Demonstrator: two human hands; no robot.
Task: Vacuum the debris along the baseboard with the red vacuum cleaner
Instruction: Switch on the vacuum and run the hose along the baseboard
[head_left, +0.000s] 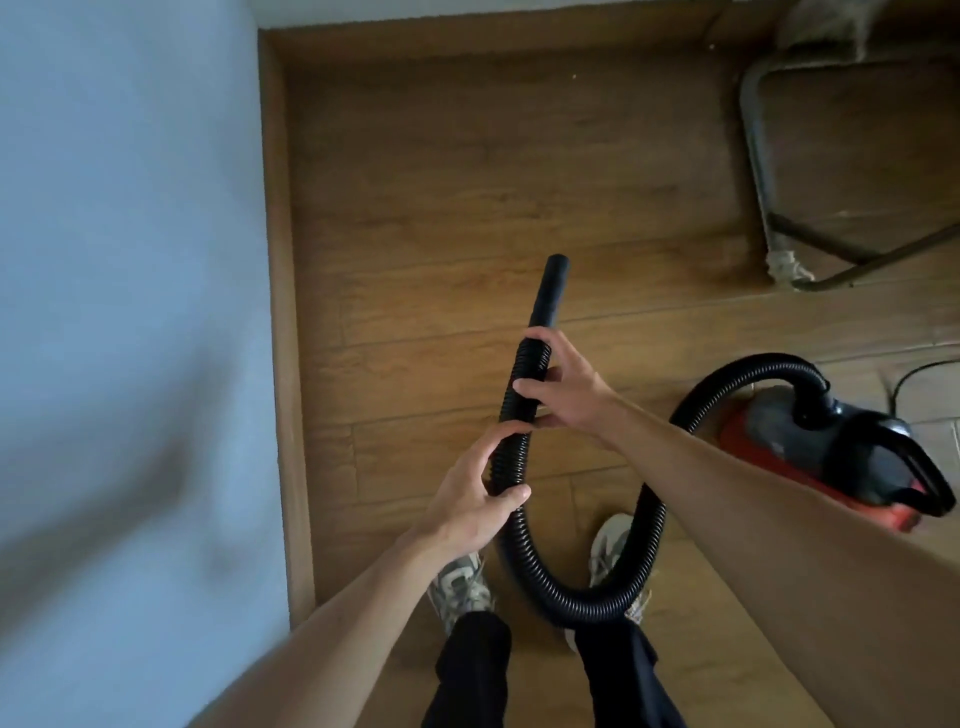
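The black ribbed hose (519, 415) is gripped by both hands: the left hand (470, 488) is wrapped around it lower down, and the right hand (563, 387) is clamped on it just behind the smooth nozzle (549, 288). The nozzle is held off the wooden floor (493, 156), pointing forward, well apart from the baseboard (283, 312) that runs along the blue wall (130, 208). The red vacuum cleaner (831, 447) sits on the far side of the hose from the baseboard, with the hose looped down between the shoes (460, 587). A few pale specks can be made out near the far corner of the baseboard; other debris cannot be told through the blur. From here, the loop at the feet could be stepped on or snagged, which would jerk the nozzle off line. If the hose were pulled toward the baseboard, the canister might be dragged or tipped, or its cord (919, 379) strained.
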